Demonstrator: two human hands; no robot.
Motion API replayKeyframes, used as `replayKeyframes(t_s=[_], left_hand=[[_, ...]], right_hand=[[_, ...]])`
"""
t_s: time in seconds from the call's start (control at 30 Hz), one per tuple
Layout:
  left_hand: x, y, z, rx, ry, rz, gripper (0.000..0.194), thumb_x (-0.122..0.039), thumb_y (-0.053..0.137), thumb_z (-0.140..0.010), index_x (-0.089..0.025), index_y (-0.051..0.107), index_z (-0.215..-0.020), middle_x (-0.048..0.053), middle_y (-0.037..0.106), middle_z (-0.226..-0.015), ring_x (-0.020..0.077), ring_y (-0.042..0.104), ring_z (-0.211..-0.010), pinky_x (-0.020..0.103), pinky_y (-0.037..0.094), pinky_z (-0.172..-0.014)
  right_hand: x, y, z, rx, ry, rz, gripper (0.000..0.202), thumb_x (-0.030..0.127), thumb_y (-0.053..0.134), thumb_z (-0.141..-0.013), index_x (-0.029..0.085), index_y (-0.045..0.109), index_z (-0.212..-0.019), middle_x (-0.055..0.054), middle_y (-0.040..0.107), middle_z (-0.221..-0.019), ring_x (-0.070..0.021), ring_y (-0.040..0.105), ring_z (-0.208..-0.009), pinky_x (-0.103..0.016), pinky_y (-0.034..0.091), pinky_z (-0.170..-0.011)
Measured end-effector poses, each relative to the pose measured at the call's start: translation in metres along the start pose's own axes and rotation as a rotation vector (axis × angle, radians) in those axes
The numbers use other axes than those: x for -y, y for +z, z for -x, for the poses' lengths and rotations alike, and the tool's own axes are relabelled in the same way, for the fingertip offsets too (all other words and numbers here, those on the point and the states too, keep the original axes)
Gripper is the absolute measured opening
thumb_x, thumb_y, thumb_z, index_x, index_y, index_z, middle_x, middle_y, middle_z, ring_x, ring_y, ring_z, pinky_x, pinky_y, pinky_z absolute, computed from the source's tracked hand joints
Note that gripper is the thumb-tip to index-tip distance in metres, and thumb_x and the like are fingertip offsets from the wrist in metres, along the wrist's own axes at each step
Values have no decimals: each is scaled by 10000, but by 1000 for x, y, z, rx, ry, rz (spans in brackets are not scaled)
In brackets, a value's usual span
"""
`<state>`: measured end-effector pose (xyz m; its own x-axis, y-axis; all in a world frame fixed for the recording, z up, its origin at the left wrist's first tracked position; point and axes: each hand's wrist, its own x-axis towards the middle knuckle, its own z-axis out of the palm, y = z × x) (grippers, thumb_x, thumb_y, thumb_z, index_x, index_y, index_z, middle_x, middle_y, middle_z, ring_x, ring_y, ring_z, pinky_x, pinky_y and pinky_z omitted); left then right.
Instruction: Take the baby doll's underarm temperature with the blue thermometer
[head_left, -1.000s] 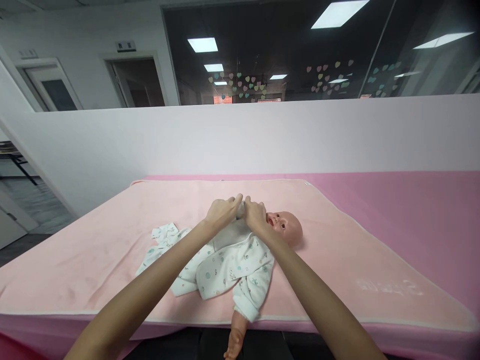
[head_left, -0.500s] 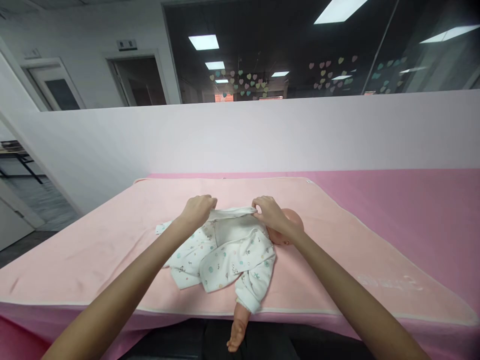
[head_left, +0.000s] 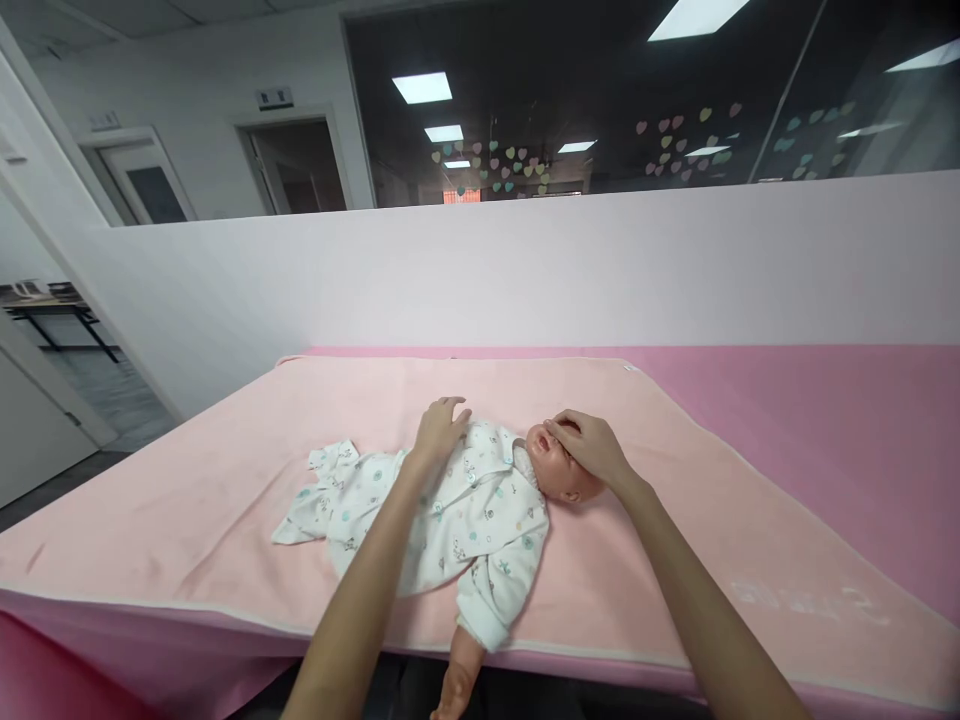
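Note:
A baby doll (head_left: 551, 475) lies on its back, its head to the right and its mouth open. It wears a white printed outfit (head_left: 484, 515), whose front lies over the chest, with flat trouser legs to the left. My left hand (head_left: 442, 430) rests at the far side of the outfit, fingers apart, holding nothing. Over the doll's face is my right hand (head_left: 589, 440), fingers bent and apart, fingertips near the eyes and mouth. One doll arm (head_left: 461, 672) sticks out of its sleeve over the near edge.
Under the doll a peach blanket (head_left: 660, 560) covers much of a pink surface (head_left: 825, 430). A white low wall (head_left: 525, 270) stands behind it, with dark glass above. At the far left are a doorway and a table (head_left: 56, 308).
Both hands have let go of the raised cloth. The outfit's front now lies over the chest. My right hand has moved right onto the doll's face, and my left hand slightly right.

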<state>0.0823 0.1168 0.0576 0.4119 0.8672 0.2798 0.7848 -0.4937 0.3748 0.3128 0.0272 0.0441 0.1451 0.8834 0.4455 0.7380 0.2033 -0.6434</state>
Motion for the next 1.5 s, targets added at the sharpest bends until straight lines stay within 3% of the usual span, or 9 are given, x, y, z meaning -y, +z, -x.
replayKeyframes(t_s=[0.17,0.27,0.37,0.53,0.73,0.93,1.03,1.27,1.5], left_hand=[[11,41,-10,36,-65,-73,434,-448,325,-855,-169,566,-1084,95,678,-892,248,570,-975,505,159,-1008],[18,41,-12,66,-77,-93,484,-494,288,-852,-171,628,-972,90,684,-770,243,596,-895,449,214,-988],[22,39,-13,101,-118,-97,565,-509,218,-860,-166,662,-796,117,680,-789,249,606,-823,370,368,-827],[24,39,-13,85,-209,-116,587,-416,147,-887,-151,658,-769,126,675,-820,245,604,-799,320,402,-709],[24,41,-15,88,-261,-149,460,-283,229,-862,-130,659,-802,136,670,-890,244,593,-867,312,404,-748],[20,41,-13,90,-309,-134,428,-281,257,-846,-123,655,-837,149,661,-945,265,590,-914,342,416,-781],[19,42,-12,83,-342,-103,410,-332,302,-834,-133,661,-823,147,667,-935,285,594,-916,368,425,-792],[43,31,-13,-111,-418,48,265,-255,458,-750,-128,656,-873,153,663,-951,313,579,-983,397,418,-863],[76,32,-8,-327,-517,428,320,-157,421,-760,-119,588,-1031,92,661,-872,140,646,-660,251,527,-619]], right_hand=[[-31,2,-11,46,72,-273,266,406,517,-753,183,658,-717,-35,687,-784,-179,608,-781,-276,438,-707],[-48,4,-12,-2,170,-538,272,404,575,-706,157,673,-764,-64,690,-861,-196,606,-855,-293,450,-762],[-65,10,-11,-44,268,-756,286,408,603,-690,151,681,-788,-67,685,-918,-199,601,-893,-288,452,-791],[-88,23,-12,-77,484,-962,311,447,671,-622,169,692,-759,-26,697,-828,-204,620,-821,-271,480,-718],[-96,25,-15,-77,519,-987,277,416,689,-616,183,700,-765,1,698,-806,-189,621,-794,-249,485,-684],[-86,20,-7,-110,463,-977,264,416,689,-602,181,681,-722,1,699,-769,-196,625,-766,-257,477,-654],[-85,22,-2,-124,543,-1035,257,421,665,-620,179,662,-706,-6,697,-734,-204,632,-746,-271,484,-640],[-102,26,-2,-124,608,-1123,265,449,592,-677,192,639,-718,-34,700,-717,-205,643,-713,-286,495,-629],[-114,23,-5,-279,609,-1058,271,438,593,-673,219,640,-825,-5,693,-760,-150,617,-656,-241,463,-562]])
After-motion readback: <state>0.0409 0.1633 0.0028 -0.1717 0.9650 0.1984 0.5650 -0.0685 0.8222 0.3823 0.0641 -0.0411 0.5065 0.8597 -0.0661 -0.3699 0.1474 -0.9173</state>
